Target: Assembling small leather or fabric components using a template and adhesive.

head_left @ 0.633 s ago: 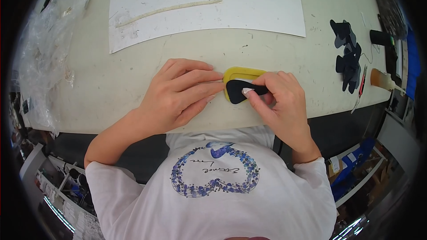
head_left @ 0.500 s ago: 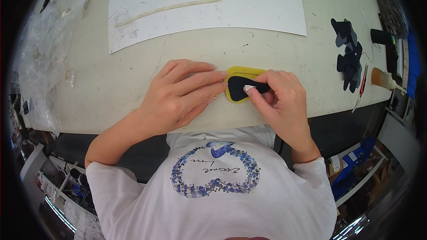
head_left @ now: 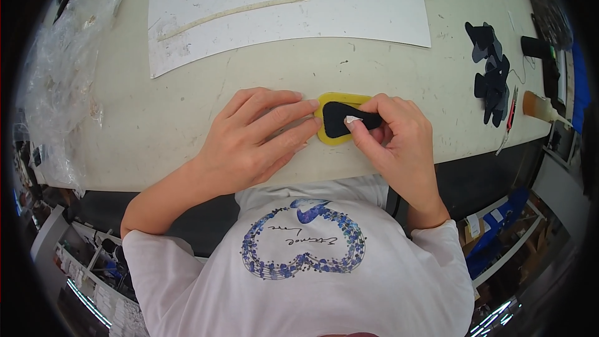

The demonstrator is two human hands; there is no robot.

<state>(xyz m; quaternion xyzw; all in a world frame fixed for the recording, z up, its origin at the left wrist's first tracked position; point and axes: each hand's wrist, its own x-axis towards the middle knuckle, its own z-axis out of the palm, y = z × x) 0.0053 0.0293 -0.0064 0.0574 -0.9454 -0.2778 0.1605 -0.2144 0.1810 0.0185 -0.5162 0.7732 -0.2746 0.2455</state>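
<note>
A flat yellow frame-like template (head_left: 326,136) with rounded corners lies near the table's front edge. Over it is a smooth-edged black piece (head_left: 336,120), wide at its left end and narrowing to the right. My right hand (head_left: 402,131) pinches the narrow end between thumb and fingers. A small white bit (head_left: 352,119) shows at the thumb tip; whether it is a wrap or a scrap I cannot tell. My left hand (head_left: 253,137) is spread palm down, its fingertips touching the template's left edge.
A large white sheet (head_left: 281,22) with a pale strip (head_left: 234,15) covers the far middle. Clear plastic film (head_left: 62,87) lies crumpled at left. On the right are several dark cut pieces (head_left: 493,81), a red craft knife (head_left: 511,115) and a brush (head_left: 540,107).
The black piece has shifted slightly to the right over the template, with my right hand still pinching it. My left hand stays against the template's edge.
</note>
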